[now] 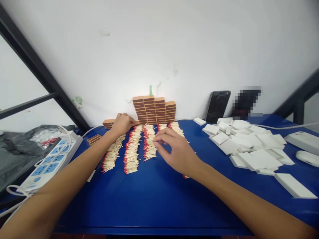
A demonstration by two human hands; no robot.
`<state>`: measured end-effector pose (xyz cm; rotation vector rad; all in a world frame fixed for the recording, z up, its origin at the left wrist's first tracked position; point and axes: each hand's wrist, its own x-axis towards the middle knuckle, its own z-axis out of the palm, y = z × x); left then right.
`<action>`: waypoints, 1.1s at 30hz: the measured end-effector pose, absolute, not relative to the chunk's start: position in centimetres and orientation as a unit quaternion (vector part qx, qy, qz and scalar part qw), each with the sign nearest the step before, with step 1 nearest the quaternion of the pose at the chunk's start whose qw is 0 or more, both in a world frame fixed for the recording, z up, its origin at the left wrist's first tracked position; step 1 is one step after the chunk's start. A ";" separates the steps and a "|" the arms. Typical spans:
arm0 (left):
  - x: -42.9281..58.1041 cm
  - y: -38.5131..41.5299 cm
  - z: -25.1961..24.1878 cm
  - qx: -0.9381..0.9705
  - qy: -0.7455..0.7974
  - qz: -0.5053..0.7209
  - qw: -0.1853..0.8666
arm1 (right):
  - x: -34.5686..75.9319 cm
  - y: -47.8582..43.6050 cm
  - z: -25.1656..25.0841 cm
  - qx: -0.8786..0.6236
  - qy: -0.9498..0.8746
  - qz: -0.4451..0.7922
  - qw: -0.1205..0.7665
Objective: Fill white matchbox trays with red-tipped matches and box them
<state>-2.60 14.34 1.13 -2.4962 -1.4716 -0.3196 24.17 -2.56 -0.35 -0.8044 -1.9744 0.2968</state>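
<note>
My left hand [122, 124] reaches to the back of the blue table, its fingers closed on a brown matchbox [136, 122] at the foot of the stack. Its far side is hidden by the hand. Over the match rows hovers my right hand [175, 147], palm down, thumb and forefinger brought together; anything between them is too small to make out. Red-tipped matches [132, 151] lie in several long rows, and the right hand covers part of the rows on the right. Behind them a stepped stack of matchboxes [155, 111] leans close to the wall.
White flat boxes [249, 142] are heaped on the right, near a dark phone [218, 106] propped on the wall. A power strip [50, 162] with cables and a dark plastic bag [15, 152] lie left. More matchboxes [94, 139] sit beside my left forearm.
</note>
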 end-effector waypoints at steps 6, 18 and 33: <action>-3.0 14.8 1.2 -0.859 -0.487 -0.111 0.113 | 24.3 -2.5 -0.2 -0.332 -0.811 0.108 0.470; -3.7 14.9 0.7 -0.883 -0.443 -0.109 0.111 | 24.2 -2.6 -0.4 -0.343 -0.816 0.113 0.453; -3.7 15.1 0.4 -0.892 -0.423 -0.130 0.095 | 24.2 -2.5 -0.6 -0.347 -0.826 0.123 0.426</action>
